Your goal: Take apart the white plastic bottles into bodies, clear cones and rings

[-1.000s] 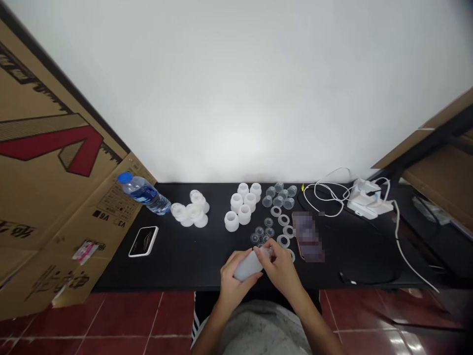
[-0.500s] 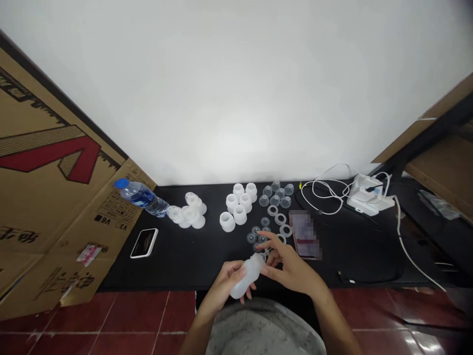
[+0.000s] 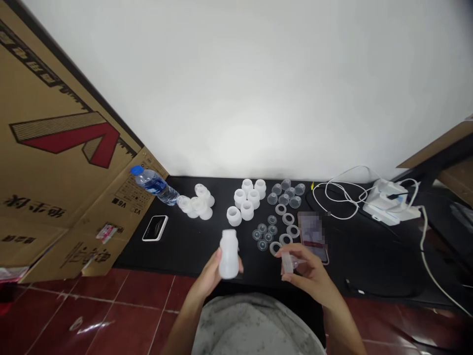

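The left hand [image 3: 209, 278] is gripping a frosted white plastic bottle [image 3: 229, 254] upright! The right hand [image 3: 310, 276] is pinching a small clear plastic cup [image 3: 288, 264] over the black surface [image 3: 188, 246].

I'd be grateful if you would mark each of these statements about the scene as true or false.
1. The left hand holds a white bottle. True.
2. The right hand holds the blue-capped water bottle. False: it holds a small clear part, and the water bottle lies away to the far left.
3. The two hands are touching. False: they are apart.
4. Translucent rings lie on the black desk. True.
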Action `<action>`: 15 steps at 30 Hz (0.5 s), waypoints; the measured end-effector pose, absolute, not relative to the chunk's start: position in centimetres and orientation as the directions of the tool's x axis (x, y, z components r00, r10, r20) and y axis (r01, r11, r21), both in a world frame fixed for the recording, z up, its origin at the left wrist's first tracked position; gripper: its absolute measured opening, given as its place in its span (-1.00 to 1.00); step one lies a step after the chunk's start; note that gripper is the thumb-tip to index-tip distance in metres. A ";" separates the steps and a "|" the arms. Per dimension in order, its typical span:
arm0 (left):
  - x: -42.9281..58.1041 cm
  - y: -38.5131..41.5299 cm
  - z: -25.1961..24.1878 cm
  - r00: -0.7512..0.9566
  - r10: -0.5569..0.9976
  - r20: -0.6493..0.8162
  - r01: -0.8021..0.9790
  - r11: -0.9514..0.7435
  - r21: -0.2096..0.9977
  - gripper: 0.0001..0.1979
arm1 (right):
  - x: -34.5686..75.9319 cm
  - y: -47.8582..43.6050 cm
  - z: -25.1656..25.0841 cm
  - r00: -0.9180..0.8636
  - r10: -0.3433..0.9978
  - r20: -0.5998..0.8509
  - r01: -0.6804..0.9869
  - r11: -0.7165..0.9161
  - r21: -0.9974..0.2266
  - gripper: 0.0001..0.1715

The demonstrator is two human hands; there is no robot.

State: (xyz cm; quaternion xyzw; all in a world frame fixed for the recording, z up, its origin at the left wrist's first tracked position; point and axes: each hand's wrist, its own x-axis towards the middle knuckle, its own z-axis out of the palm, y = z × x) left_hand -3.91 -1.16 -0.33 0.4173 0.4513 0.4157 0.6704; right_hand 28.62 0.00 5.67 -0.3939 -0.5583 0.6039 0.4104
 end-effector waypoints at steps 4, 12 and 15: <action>-4.2 0.0 0.2 -0.082 0.996 -0.024 0.410 0.055 0.910 -0.40 | 28.2 -0.7 4.6 -0.315 0.942 -0.117 -0.102 -0.156 -0.982 -0.47; -1.9 2.2 0.0 -0.151 0.936 0.320 0.741 -0.107 0.663 -0.63 | 23.9 -1.2 3.6 -0.310 0.942 -0.132 -0.167 -0.191 -0.967 -0.46; -1.5 4.0 0.0 -0.167 0.923 0.347 0.761 -0.103 0.640 -0.65 | 23.1 -1.3 3.1 -0.344 0.930 -0.128 -0.101 -0.172 -0.980 -0.40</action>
